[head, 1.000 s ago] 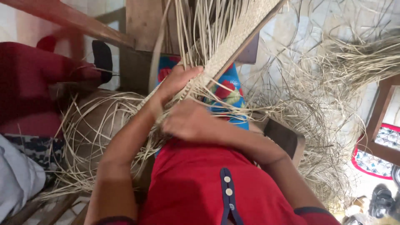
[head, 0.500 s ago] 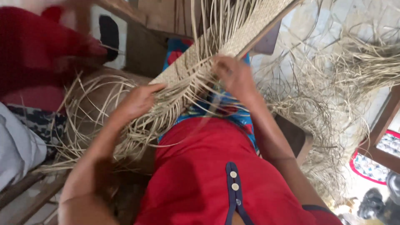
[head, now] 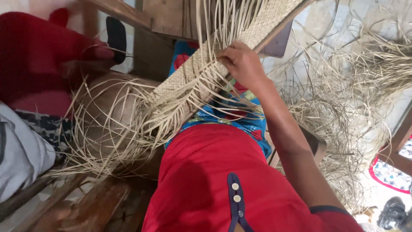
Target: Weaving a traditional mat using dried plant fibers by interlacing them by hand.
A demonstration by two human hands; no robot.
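Note:
A long woven straw band (head: 240, 41) runs from the upper right down over my lap, ending in many loose pale strands (head: 171, 107). My right hand (head: 242, 64) rests on the band's unwoven edge, its fingers closed around a few strands. My left hand is out of view. I wear a red top (head: 214, 180) over a blue patterned cloth (head: 231, 116).
Piles of loose straw (head: 343, 103) cover the floor at the right. A wooden bench (head: 94, 202) lies at the lower left, wooden furniture (head: 154, 21) stands behind. A person in red (head: 38, 56) sits at the upper left. A sandal (head: 392, 210) lies at the lower right.
My left hand has dropped out of view from the loose strands. My right hand has moved up along the band's edge. The camera has tilted.

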